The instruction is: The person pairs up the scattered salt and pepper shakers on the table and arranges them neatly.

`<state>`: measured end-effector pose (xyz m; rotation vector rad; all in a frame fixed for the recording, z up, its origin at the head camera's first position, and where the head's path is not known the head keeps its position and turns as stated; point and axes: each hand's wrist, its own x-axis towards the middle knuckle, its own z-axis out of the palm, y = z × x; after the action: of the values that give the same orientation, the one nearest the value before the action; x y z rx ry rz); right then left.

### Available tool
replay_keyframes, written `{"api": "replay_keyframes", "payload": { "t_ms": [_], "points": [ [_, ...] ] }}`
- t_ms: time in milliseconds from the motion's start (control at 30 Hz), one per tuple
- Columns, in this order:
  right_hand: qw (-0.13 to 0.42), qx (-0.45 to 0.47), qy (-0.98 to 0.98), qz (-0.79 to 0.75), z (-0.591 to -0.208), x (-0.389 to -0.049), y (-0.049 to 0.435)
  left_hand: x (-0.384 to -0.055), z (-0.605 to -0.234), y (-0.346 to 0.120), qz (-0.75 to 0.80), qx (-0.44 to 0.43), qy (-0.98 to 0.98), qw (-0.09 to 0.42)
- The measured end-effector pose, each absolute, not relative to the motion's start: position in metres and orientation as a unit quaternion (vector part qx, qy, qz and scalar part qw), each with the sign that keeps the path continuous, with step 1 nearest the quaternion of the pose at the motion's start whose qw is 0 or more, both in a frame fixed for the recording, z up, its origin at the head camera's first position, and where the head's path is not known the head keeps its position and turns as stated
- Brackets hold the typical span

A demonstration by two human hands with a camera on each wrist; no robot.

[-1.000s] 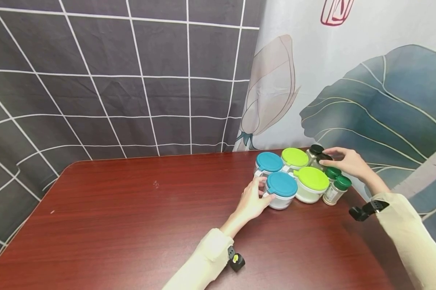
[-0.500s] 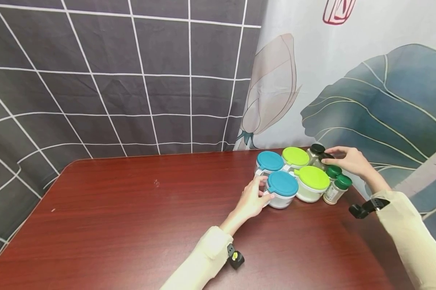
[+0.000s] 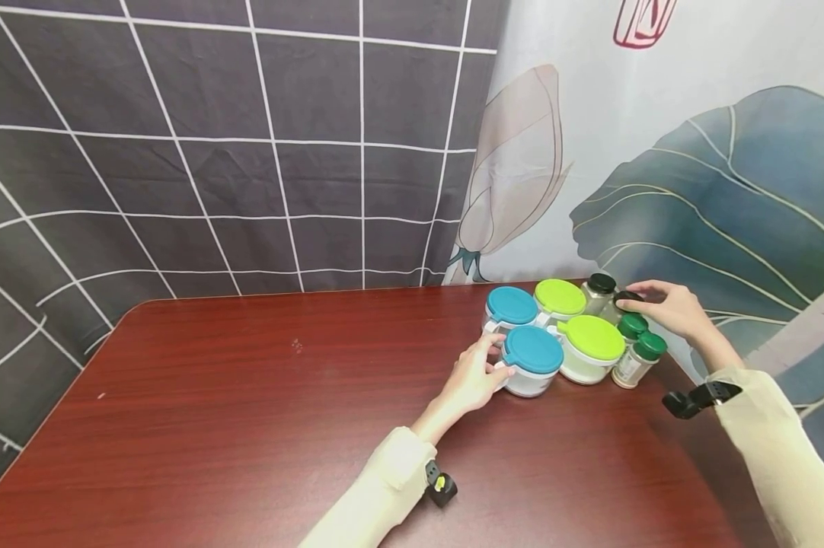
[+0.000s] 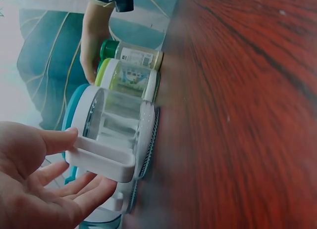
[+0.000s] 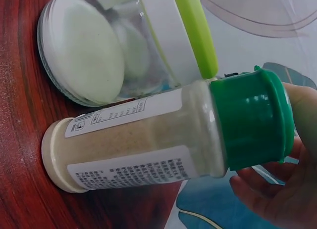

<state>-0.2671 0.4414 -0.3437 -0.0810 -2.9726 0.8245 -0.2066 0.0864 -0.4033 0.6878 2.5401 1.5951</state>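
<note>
My left hand (image 3: 472,377) is at the front blue-lidded seasoning jar (image 3: 531,361); in the left wrist view its thumb touches the white handle (image 4: 101,160) and its fingers bend along the handle's other side. At the right end of the group my right hand (image 3: 674,308) pinches the black cap of a small clear spice bottle (image 3: 629,297) between thumb and fingers. Most of that bottle is hidden. The right wrist view shows a green-capped spice bottle (image 5: 133,137) in front of the right hand (image 5: 277,189), standing close to a green-lidded jar (image 5: 109,51).
The jars and bottles stand close together on the red-brown table (image 3: 261,426), near its back right corner. A second blue-lidded jar (image 3: 511,304), another green-lidded jar (image 3: 560,297) and another black-capped bottle (image 3: 599,293) stand behind. Grey grid cloth (image 3: 316,175) hangs behind the table.
My right hand has moved slightly right, with the black-capped bottle shifting away from the other black-capped one. The left hand keeps its place at the front blue-lidded jar.
</note>
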Motion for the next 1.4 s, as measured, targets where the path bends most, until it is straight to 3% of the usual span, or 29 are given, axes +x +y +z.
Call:
{"api": "replay_keyframes", "payload": {
  "t_ms": [600, 1000, 1400],
  "points": [
    [0.058, -0.050, -0.950, 0.303, -0.357, -0.260, 0.451, -0.207, -0.401, 0.078, 0.468, 0.249, 0.848, 0.003],
    [0.078, 0.019, -0.934, 0.348, -0.375, -0.258, 0.466, -0.208, -0.401, 0.074, 0.468, 0.236, 0.852, 0.006],
    [0.083, -0.013, -0.938, 0.336, -0.372, -0.252, 0.462, -0.209, -0.407, 0.074, 0.467, 0.219, 0.857, -0.010]
  ]
}}
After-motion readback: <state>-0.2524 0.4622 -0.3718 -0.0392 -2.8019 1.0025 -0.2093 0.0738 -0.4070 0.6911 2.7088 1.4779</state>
